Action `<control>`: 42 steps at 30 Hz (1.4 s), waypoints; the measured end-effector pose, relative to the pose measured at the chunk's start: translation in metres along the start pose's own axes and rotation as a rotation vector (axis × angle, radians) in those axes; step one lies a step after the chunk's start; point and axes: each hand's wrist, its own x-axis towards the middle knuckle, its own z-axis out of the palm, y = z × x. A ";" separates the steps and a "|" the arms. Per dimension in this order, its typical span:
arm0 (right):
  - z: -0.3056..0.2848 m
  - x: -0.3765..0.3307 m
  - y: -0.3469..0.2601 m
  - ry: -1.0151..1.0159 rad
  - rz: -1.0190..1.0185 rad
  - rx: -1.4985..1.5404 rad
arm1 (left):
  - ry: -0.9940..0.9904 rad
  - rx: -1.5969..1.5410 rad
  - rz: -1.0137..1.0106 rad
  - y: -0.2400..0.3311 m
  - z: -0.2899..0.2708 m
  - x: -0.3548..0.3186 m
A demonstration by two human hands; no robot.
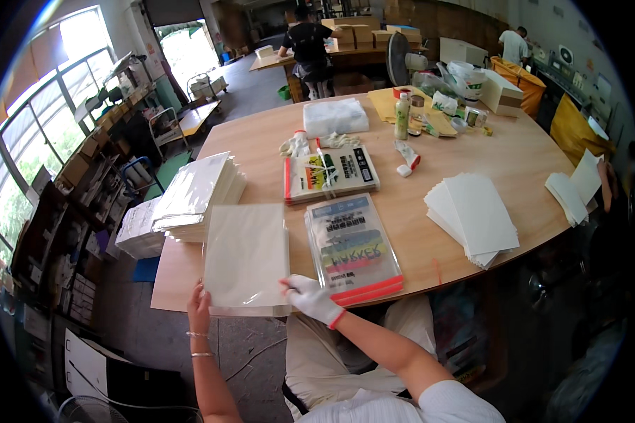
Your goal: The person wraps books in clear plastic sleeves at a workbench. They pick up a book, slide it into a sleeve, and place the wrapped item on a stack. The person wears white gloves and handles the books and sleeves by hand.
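A cream sheet in what looks like a clear plastic sleeve lies at the near left edge of the table, its glossy lower margin catching light. My bare left hand, with bracelets on the wrist, grips the sleeve's left edge near the lower corner. At the right edge my right hand, in a white glove with a red cuff, has its fingers closed at the lower right side of the sleeve; the exact fingertip contact is hard to make out. Just right of it lie printed clear plastic bags with red bottom strips.
Left stands a tall stack of sleeved sheets. Behind the bags sits a bundle of printed packs, with gloves and white cloth beyond. White cards fan out at right. A bottle and tubs stand farther back; two people work beyond.
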 end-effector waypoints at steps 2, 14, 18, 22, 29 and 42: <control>0.023 0.007 -0.018 -0.220 0.114 -0.189 | 0.102 0.134 0.078 -0.069 -0.033 -0.003; -0.222 -0.085 -0.011 0.315 -0.122 -0.995 | 0.503 0.582 0.440 0.016 0.026 -0.028; -0.321 -0.129 -0.037 0.441 0.234 -1.626 | 0.082 0.204 0.367 0.050 0.093 -0.051; -0.352 -0.143 -0.028 0.529 0.367 -1.533 | -0.394 0.218 0.427 0.085 0.177 -0.063; -0.372 -0.146 -0.001 1.237 0.287 0.311 | -0.532 0.672 0.412 0.031 0.295 -0.056; -0.367 -0.178 -0.036 1.056 0.399 0.126 | -0.545 0.924 0.724 -0.005 0.313 -0.031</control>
